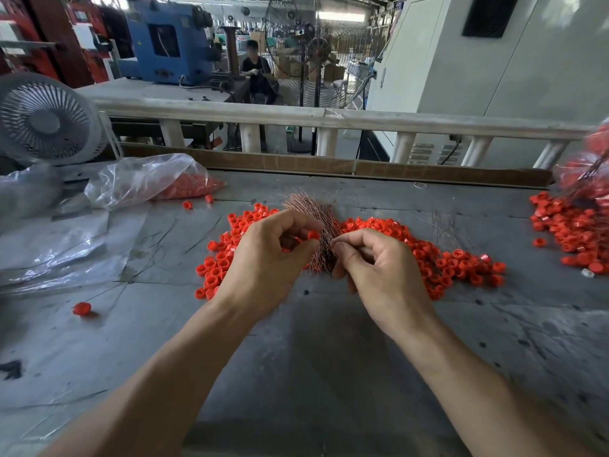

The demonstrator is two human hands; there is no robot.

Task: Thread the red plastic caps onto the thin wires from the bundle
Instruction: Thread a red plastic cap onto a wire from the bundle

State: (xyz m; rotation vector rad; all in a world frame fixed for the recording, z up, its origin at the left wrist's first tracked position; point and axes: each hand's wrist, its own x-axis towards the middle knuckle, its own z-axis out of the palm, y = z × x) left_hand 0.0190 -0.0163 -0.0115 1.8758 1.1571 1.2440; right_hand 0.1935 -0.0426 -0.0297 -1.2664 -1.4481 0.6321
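left hand (273, 255): pinching a red cap (313, 235)
right hand (372, 262): pinching wires from bundle (313, 209), 12 o'clock
risk: thin wire probably bends, misses cap hole

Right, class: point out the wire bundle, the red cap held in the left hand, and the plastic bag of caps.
wire bundle (308, 206), head view, on its fanned upper strands.
red cap (313, 235), head view, on its side at the left hand's fingertips.
plastic bag (145, 179), head view, on its clear crumpled film.

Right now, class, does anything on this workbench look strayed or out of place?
Yes. One red cap lies alone near the left edge, far from the main pile. Two more strays sit beside the plastic bag, and loose wires lie scattered.
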